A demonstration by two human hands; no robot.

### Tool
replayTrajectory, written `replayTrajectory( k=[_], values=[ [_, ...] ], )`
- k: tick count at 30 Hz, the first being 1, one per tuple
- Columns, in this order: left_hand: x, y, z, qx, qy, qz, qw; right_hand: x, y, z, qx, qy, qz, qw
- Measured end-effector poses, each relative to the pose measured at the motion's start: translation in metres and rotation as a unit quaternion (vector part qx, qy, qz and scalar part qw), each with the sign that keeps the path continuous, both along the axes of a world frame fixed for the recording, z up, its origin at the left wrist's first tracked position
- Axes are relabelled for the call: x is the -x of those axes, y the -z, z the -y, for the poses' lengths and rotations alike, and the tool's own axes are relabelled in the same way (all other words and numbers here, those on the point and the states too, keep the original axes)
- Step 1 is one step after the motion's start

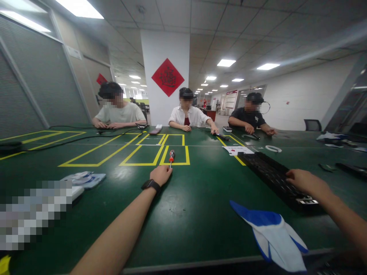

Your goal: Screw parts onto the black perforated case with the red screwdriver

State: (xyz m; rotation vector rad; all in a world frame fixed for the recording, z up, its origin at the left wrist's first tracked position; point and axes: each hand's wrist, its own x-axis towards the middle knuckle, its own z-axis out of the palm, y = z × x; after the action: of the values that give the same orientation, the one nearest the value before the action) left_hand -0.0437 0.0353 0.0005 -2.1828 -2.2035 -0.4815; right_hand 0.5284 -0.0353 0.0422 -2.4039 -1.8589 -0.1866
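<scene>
- As the left hand (161, 175) reaches out over the green surface (200, 202), its fingers close in a narrow grip on the metal shaft of a screwdriver (172, 156), and that red-and-black handle points straight away from the person!
- There's the screwdriver, front and centre, its handle over the near yellow tape outline (187, 154); whether it touches the surface, I cannot tell.
- Over to the right hand (309, 183), fingers curled at the side of a long black case (266, 172); pinching something or simply resting there, I cannot tell.
- What a length on that case, running slantwise away across the surface, bright metal (308, 201) at its near end, a printed sheet (237, 150) right by its far end!
- Down in front, between the two forearms, a blue-and-white glove (272, 229) lies flat near the edge.
- Out left, a pale package (91, 180) sits beside a large blurred object (37, 210).
- Beyond the case, a white ring (273, 149) lies on its own.
- And across the far side, three co-workers (189, 116) sit in a row, the middle one with a hand on a dark tool (222, 136).
</scene>
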Motion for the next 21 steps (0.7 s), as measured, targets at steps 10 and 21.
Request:
replayTrajectory(
  k=[10, 21],
  values=[
    [-0.002, -0.002, 0.002, 0.016, -0.012, 0.008, 1.0, -0.028, 0.001, 0.018, 0.13, 0.018, -0.031, 0.991],
    [0.0, -0.001, 0.001, 0.009, -0.005, 0.006, 1.0, -0.01, -0.006, 0.011, -0.041, -0.049, -0.067, 0.996]
  ],
)
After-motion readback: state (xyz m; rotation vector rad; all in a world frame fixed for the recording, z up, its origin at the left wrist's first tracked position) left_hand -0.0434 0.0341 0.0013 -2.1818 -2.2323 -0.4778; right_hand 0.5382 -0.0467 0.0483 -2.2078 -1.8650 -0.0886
